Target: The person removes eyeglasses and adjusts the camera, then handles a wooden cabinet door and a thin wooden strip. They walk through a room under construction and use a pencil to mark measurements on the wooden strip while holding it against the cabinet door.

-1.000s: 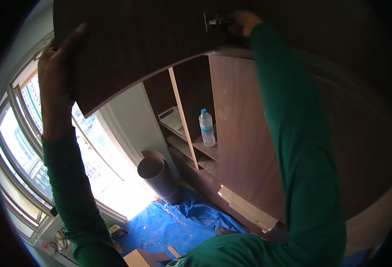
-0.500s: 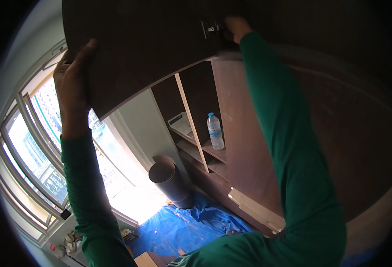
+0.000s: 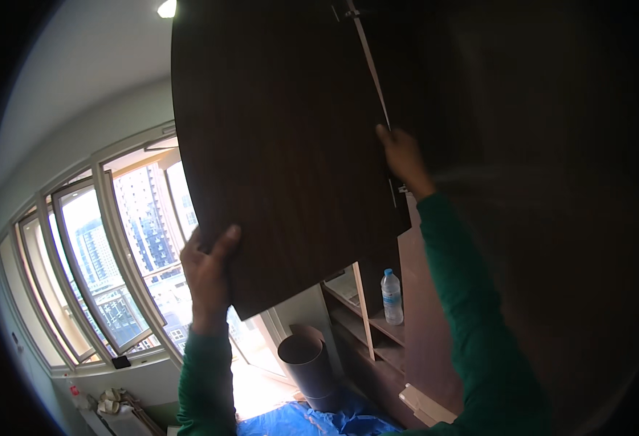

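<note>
A dark brown cabinet door (image 3: 283,160) hangs swung out in front of me. My left hand (image 3: 207,265) is closed round its outer edge near the lower corner, the thumb on the face towards me. My right hand (image 3: 406,156) grips the opposite, hinge-side edge, its fingers partly hidden there. Just below that hand is a small metal hinge (image 3: 404,190). Another hinge (image 3: 352,13) shows near the top, with a thin light gap running down between door and cabinet.
Below stand open shelves (image 3: 388,330) with a clear water bottle (image 3: 392,298), blue-capped. A rolled dark sheet (image 3: 308,367) stands on the floor near a blue tarp (image 3: 290,421). Windows (image 3: 109,254) line the left wall. A closed-looking brown panel (image 3: 428,320) is at right.
My view has tilted up, showing more of the door and its upper hinge. My right hand has shifted from beside a hinge to the door's edge; my left keeps its hold.
</note>
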Tool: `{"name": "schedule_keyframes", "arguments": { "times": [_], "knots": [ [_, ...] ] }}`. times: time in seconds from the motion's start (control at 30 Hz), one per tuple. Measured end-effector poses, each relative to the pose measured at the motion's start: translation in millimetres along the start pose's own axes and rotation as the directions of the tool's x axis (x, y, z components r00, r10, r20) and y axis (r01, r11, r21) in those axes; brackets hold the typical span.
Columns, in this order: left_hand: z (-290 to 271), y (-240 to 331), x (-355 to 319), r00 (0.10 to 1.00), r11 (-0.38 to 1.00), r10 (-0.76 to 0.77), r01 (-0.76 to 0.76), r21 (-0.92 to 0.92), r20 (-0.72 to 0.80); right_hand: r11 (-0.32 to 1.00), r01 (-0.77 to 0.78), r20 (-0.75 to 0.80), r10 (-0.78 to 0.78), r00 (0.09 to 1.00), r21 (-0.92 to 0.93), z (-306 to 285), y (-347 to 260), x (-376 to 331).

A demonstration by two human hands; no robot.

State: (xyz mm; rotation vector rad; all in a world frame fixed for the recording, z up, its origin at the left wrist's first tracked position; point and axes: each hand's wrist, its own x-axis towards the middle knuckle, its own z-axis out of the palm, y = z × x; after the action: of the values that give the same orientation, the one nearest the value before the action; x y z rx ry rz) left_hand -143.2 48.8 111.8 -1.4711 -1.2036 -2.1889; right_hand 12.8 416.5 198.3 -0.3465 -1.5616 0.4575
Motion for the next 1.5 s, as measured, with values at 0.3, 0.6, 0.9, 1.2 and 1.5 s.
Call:
{"name": "schedule_keyframes", "arguments": {
  "times": [0.3,0.6,0.9,1.2,1.5],
  "knots": [
    [-87.8,14.5,-89.8,0.956,0.998,-0.051,0.058,0.015,-0.289,0.853,-0.155,0.316,-0.012,0.949,0.499,57.1,-64.9,-56.1],
    [-182.7,57.3,-256.1,0.936,0.963,-0.097,0.174,0.207,-0.338,0.621,-0.496,0.620,0.019,0.784,0.607,170.4,-36.3,-153.0],
    [-177.7,54.2,-455.2,0.433,0.663,-0.158,0.713,0.230,-0.888,0.283,-0.934,0.976,-0.035,0.216,0.217,291.7,-32.2,-481.2],
    [-168.4,56.6,-589.4,-0.187,0.839,-0.177,0.484,-0.248,-0.966,0.633,-0.691,0.883,-0.024,-0.468,-0.349,370.1,-62.8,-719.9],
    [-195.0,85.9,-721.4,-0.462,0.914,-0.251,0.177,-0.366,-0.851,0.755,-0.472,0.709,-0.012,-0.705,-0.456,376.8,-126.9,-896.4]
  ]
}}
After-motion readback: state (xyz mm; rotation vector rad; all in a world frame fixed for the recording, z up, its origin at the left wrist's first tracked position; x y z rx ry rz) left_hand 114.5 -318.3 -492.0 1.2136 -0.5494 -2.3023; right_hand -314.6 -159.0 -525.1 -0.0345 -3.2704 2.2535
